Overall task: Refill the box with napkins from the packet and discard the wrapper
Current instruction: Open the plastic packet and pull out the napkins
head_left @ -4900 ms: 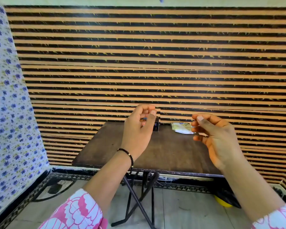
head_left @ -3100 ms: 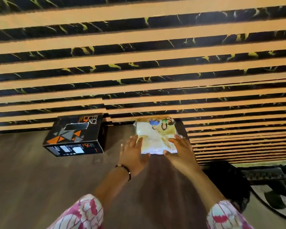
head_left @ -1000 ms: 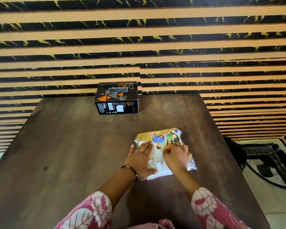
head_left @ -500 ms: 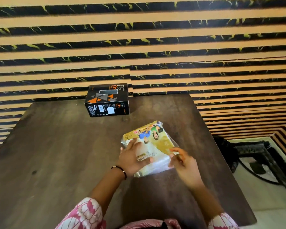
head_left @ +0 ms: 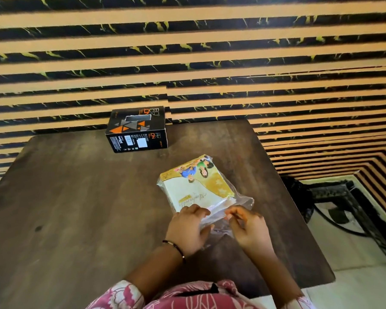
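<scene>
A napkin packet [head_left: 195,186] in clear plastic, with a yellow and white printed front, lies on the dark wooden table [head_left: 76,208], right of centre. My left hand [head_left: 187,228] grips its near edge from the left. My right hand [head_left: 246,226] pinches the loose clear wrapper end at the near right corner. A black box [head_left: 137,129] with orange triangles stands shut at the far edge of the table, against the wall, apart from both hands.
A striped tan and black wall [head_left: 187,52] rises directly behind the table. To the right, beyond the table edge, the floor holds a dark bag [head_left: 296,197] and a black patterned border [head_left: 354,208].
Both hands have slid from the top of the packet to its near edge. The packet has turned slightly and sits closer to me; the right hand now pinches the wrapper end.
</scene>
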